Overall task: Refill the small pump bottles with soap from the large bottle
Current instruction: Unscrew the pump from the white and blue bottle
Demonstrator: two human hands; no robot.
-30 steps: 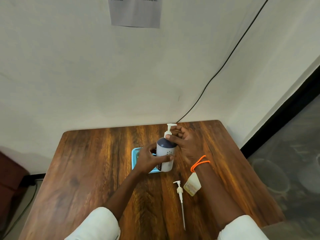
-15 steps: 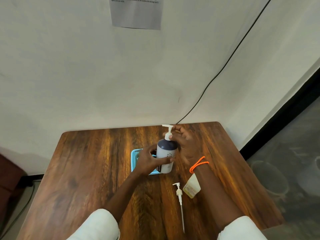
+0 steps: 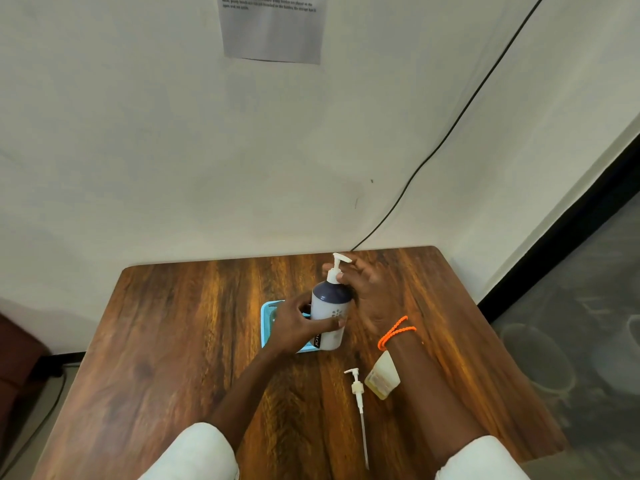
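- A wooden table (image 3: 166,341) with dark streaked grain stands with its far edge against a pale wall (image 3: 138,150).
- A grey printed sheet of paper (image 3: 272,27) is stuck high on the wall; its text is too small to read.
- A thin black cable (image 3: 450,133) runs slantwise down the wall to the table's far edge.
- A light blue tray (image 3: 268,311) sits near the table's middle.
- An orange bracelet (image 3: 396,332) circles a wrist.

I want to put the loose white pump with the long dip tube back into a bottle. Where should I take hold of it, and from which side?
Pinch the loose white pump at its thick collar just below the nozzle head, probably coming down from above. It lies flat on the wooden table, head toward the wall, and its thin tube looks too slender to grip firmly. The small clear bottle lies close on its right, so come from its left.
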